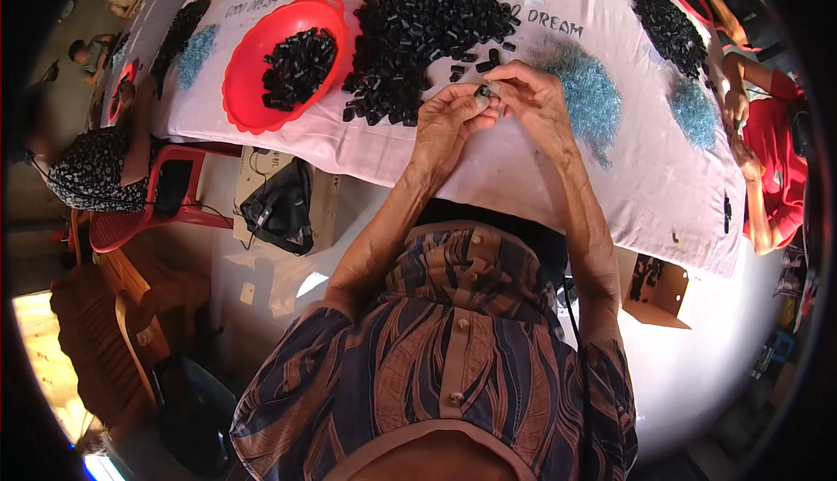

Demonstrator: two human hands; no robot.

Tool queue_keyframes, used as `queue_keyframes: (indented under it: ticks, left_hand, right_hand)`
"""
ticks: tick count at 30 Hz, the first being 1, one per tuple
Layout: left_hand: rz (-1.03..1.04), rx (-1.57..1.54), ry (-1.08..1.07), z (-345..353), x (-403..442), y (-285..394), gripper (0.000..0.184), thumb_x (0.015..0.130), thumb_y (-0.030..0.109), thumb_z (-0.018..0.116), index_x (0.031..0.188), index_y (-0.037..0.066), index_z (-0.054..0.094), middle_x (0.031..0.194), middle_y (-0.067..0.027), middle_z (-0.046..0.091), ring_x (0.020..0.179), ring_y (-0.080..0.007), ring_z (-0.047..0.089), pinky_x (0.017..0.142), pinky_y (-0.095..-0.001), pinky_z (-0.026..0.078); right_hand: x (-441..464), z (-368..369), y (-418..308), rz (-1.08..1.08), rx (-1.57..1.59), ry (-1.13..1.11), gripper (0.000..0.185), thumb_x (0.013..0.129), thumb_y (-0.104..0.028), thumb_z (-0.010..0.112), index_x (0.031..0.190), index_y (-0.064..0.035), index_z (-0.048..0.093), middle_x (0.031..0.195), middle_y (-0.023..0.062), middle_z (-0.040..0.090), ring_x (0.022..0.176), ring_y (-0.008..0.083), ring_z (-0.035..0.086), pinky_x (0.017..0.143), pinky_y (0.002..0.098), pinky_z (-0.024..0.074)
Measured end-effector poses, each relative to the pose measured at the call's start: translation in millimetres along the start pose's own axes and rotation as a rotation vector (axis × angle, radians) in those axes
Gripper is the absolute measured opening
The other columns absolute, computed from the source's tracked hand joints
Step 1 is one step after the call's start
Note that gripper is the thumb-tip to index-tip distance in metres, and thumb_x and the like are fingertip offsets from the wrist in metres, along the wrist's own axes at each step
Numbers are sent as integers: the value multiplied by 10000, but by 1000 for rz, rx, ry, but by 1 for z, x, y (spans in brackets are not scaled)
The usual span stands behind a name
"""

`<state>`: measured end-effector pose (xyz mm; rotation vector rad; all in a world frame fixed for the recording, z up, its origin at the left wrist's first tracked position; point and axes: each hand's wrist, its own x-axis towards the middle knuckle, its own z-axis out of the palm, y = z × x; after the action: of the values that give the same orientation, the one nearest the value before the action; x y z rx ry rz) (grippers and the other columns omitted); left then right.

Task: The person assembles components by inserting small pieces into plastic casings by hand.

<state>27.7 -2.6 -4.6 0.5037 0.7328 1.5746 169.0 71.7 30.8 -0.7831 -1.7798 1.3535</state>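
Both my hands meet over the near part of the worktop [514,172], out in front of my chest, fingertips almost together. The left grip [446,122] is closed to a pinch, thumb against finger, and there it is between them: a small black piece [482,92], dark end showing, held just above the cloth. In comes the right grip [534,105] from the other side, fingers curled, tips drawn close together right at that same piece; whether they have hold of something of their own, I cannot tell, the fingers hide it.

Just beyond my knuckles, a few loose black pieces [488,63] lie strewn, and past them spreads the big black heap [427,19], wide and dense. Over to the left of it sits the red basin [245,71], scalloped rim, more black pieces [299,67] gathered inside. On my right, near the wrist, a bluish glinting heap [591,98] of tiny bits fans out across the pink cloth.

Farther right, another black heap [667,32] and another bluish patch [695,113], with a person in red [779,172] at that edge. Away left, a person in a patterned top [98,172] sits by a red chair [122,226].
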Motion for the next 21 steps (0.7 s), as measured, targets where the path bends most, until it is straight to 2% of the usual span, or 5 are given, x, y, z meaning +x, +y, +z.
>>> queue_keyframes:
  ticks: [3, 10, 18, 21]
  left_hand:
    - [10, -15, 0, 2, -2, 1, 122, 865, -14, 614, 983, -45, 605, 904, -155, 682, 774, -205, 679, 701, -275, 579]
    - [24, 20, -3, -1, -3, -2, 156, 858, -15, 624, 1013, -25, 606, 925, -172, 677, 780, -226, 684, 703, -275, 584]
    - [13, -51, -60, -4, -5, -2, 168, 923, 72, 567, 1032, -52, 600, 953, -179, 677, 805, -230, 681, 747, -306, 576]
    - [5, -48, -75, -4, -5, -1, 185, 919, 84, 576, 1043, -52, 600, 954, -164, 673, 821, -225, 679, 750, -279, 573]
  right_hand:
    - [-1, 1, -1, -78, 13, 3, 131, 838, 55, 595, 941, 1, 655, 785, 23, 631, 684, 66, 564, 580, 205, 456]
    - [0, 3, 4, -101, -15, 25, 118, 821, 69, 609, 917, 12, 647, 780, 19, 621, 678, 59, 556, 571, 205, 447]
    - [-2, 6, -8, -70, 47, 28, 89, 822, 77, 613, 887, 20, 635, 782, 23, 621, 696, 61, 590, 605, 188, 488]
    - [-2, 6, -7, -85, 3, 41, 104, 808, 82, 620, 885, 14, 635, 780, 21, 622, 686, 58, 586, 597, 194, 484]
